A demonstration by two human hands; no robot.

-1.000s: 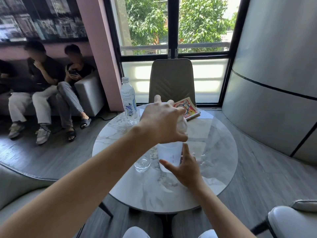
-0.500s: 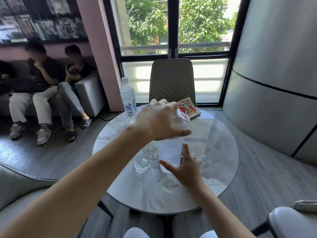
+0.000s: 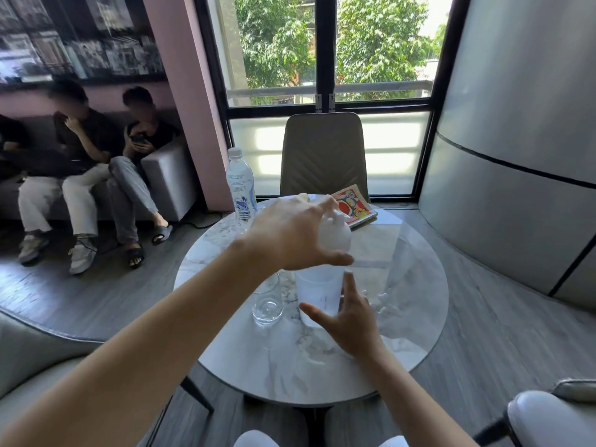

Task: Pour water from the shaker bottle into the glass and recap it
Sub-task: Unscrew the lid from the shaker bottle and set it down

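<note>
The translucent white shaker bottle (image 3: pixel 317 291) stands upright near the middle of the round marble table (image 3: pixel 322 366). My left hand (image 3: pixel 290 233) reaches over it from the left and grips its white domed lid (image 3: pixel 337 235) from above. Whether the lid sits on the rim or just above it is hidden by my palm. My right hand (image 3: pixel 351 321) holds the bottle's lower part, thumb in front and index finger up its right side. A clear glass (image 3: pixel 267 301) stands just left of the bottle, partly behind my left forearm.
A capped plastic water bottle (image 3: pixel 240 182) stands at the table's far left edge. A colourful book (image 3: pixel 354 204) lies at the far edge. A beige chair (image 3: pixel 324 153) faces me across the table. People sit on a sofa (image 3: pixel 167 175) at the left.
My left hand has turned on the lid and slid a little left, so more of the white lid shows at its right. My right hand and the bottle stay in place.
</note>
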